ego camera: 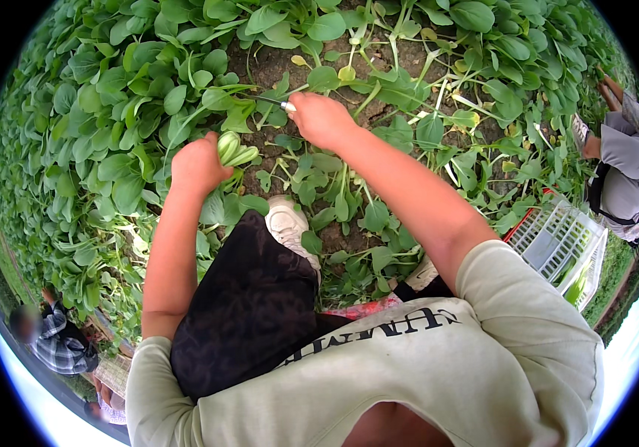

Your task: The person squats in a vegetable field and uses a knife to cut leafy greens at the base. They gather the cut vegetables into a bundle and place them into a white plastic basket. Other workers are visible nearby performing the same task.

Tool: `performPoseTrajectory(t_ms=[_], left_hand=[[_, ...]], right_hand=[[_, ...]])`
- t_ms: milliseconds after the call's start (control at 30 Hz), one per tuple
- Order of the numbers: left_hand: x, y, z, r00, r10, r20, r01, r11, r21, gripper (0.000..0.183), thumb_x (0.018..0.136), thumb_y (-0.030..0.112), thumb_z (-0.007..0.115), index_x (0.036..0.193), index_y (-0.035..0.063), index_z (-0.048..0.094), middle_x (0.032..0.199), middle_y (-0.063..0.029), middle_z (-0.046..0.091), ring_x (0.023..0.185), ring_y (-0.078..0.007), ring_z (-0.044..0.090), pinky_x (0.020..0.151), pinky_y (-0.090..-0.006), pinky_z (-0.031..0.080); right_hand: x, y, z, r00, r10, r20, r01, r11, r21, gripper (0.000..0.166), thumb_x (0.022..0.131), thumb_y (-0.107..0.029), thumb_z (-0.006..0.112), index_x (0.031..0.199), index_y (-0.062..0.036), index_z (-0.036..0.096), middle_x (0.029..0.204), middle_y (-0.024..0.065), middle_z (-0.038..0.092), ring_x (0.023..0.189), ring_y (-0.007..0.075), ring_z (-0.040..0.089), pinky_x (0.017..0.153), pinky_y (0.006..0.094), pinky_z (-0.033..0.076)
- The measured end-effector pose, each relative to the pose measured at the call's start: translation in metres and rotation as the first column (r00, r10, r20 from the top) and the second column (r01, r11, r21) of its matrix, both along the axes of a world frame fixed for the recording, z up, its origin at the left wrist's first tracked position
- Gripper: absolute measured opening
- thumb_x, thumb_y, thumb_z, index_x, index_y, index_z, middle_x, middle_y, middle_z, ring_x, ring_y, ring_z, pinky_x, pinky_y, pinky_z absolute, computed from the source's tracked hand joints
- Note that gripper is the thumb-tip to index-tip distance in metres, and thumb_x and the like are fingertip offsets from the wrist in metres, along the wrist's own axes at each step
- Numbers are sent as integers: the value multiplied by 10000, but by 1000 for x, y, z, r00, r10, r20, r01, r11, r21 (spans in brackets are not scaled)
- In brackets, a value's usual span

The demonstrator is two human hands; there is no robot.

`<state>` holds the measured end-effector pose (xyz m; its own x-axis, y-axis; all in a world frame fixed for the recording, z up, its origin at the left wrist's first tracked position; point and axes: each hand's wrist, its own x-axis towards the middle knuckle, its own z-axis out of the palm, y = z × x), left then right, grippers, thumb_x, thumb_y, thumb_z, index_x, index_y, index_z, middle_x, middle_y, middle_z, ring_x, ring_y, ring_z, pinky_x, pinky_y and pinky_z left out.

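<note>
My left hand (199,163) is closed around a cut leafy green (234,149), its pale stem bases facing right. In my right hand (319,120) is a knife (282,104) with a pale handle and a metal collar. Its thin dark blade points left, and its tip is lost among the leaves. Standing greens (146,106) grow thickly just beyond and left of my left hand. Loose leaves and cut stems (392,89) lie over the brown soil (347,237) around my right hand.
A white plastic crate (557,240) with some greens inside stands to my right. My pale shoe (289,223) rests on the ground between my arms. Another person (626,162) is at the far right. Two people, one in a plaid shirt (60,341), are at the lower left.
</note>
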<state>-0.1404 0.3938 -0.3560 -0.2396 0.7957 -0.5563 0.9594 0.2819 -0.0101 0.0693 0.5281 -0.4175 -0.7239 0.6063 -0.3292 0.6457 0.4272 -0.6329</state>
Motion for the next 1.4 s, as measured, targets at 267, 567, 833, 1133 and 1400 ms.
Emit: performPoseTrajectory(t_ms=[267, 567, 833, 1133, 1400], left_hand=[[-2, 3, 0, 999, 32, 11, -32, 999, -11, 570, 618, 301, 802, 1080, 45, 587, 868, -155, 685, 832, -338, 673, 729, -435, 549], [-12, -3, 21, 979, 94, 181, -106, 993, 57, 574, 614, 303, 791, 1089, 35, 614, 942, -193, 680, 908, -362, 651, 810, -430, 529], [4, -17, 89, 293, 254, 922, -501, 862, -79, 759, 590, 211, 867, 1241, 1, 540, 1133, -48, 620, 1027, -150, 576, 938, -321, 459], [47, -18, 83, -7, 302, 953, -428, 861, -275, 792, 623, 157, 832, 1326, 10, 499, 1195, -53, 606, 1084, -168, 571, 973, -319, 441], [27, -28, 81, -172, 185, 968, -787, 565, -247, 665, 717, 210, 776, 1290, -10, 521, 1168, -113, 637, 1047, -227, 628, 956, -371, 481]], right_hand=[[-17, 5, -22, 996, 16, 89, -4, 991, -132, 225, 881, -166, 571, 1030, -5, 626, 1000, 197, 678, 941, 368, 660, 815, 459, 529], [-7, 23, 0, 944, 198, 264, -63, 895, -442, 218, 870, -145, 576, 1017, -1, 647, 935, 160, 684, 825, 275, 665, 712, 385, 531], [70, -1, 43, 653, -716, -246, -40, 292, -956, 346, 869, -93, 699, 1175, -51, 544, 956, 8, 596, 689, 65, 495, 586, 212, 456], [53, -1, 95, 508, -803, -313, -113, 298, -948, 470, 791, -11, 761, 1197, -36, 525, 993, 43, 607, 656, 87, 539, 519, 206, 431], [77, 30, 147, 748, -378, -546, 165, 902, -399, 360, 775, -165, 785, 1093, -75, 641, 897, -19, 628, 801, 74, 572, 744, 262, 494]])
